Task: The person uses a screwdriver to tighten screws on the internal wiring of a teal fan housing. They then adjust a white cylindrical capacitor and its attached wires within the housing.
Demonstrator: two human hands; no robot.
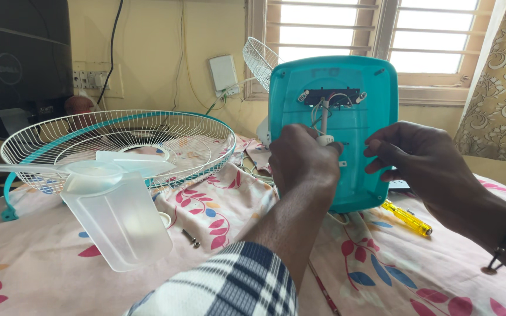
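On the left, a white wire fan guard (pixel 118 140) with a teal rim lies flat on the flowered cloth (pixel 218 216). A clear plastic fan blade (pixel 109 205) lies just before it, and two small screws (pixel 192 238) rest on the cloth near the blade.

In the middle, the teal fan base (pixel 346 129) stands upright on its lower edge, with its long axis close to vertical and its underside turned to the camera. White wires (pixel 323 114) come out of a dark slot near its top.

The left hand (pixel 303 161) is in front of the lower left part of the base. Its fingers are curled narrow around a small white part at the end of the wires.

The right hand (pixel 420 161) touches the right edge of the base, with fingers half bent and not holding it tight. Below this hand, a yellow screwdriver (pixel 406 217) lies on the cloth, pointing down to the right.
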